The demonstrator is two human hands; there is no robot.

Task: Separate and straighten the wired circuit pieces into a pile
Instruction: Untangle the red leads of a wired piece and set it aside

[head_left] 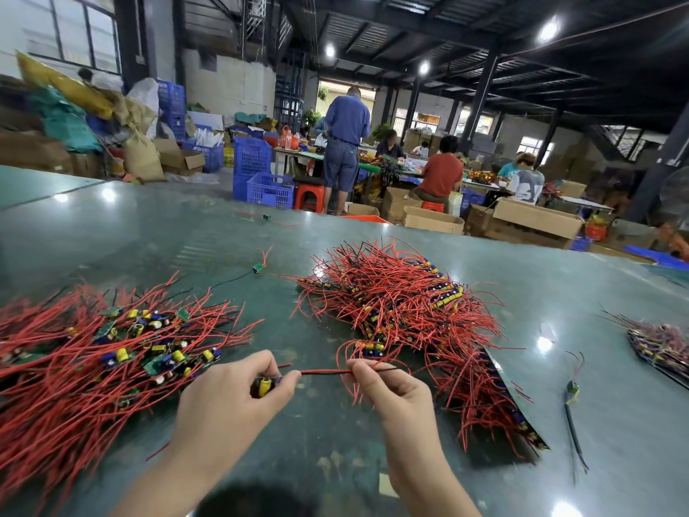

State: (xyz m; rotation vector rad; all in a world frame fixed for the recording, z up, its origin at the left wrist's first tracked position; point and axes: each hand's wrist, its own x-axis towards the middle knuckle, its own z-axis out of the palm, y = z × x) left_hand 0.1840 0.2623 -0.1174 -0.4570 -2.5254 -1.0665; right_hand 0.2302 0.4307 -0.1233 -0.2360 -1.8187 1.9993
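The glossy green table (156, 233) fills the lower view, its far edge running diagonally against a blurred workshop of seated workers (441, 173), blue crates (257, 169) and cardboard boxes (537, 218). On the left lies a broad spread of wired circuit pieces (85, 348), cut off by the frame's left edge, its near wires smeared by blur. A tangled heap (402, 304) sits at centre right, its near end hiding a dark sheet beneath. A smaller bundle (660, 341) is clipped by the right edge. Bare tabletop lies between the spread and the heap. There the left hand (231, 397) curls round a circuit board with a yellow component (265, 386), mostly hidden by fingers. The right hand (387, 389) pinches the board's red and black wires (324, 372), stretched level between the hands. One loose piece (257, 267) lies farther back.
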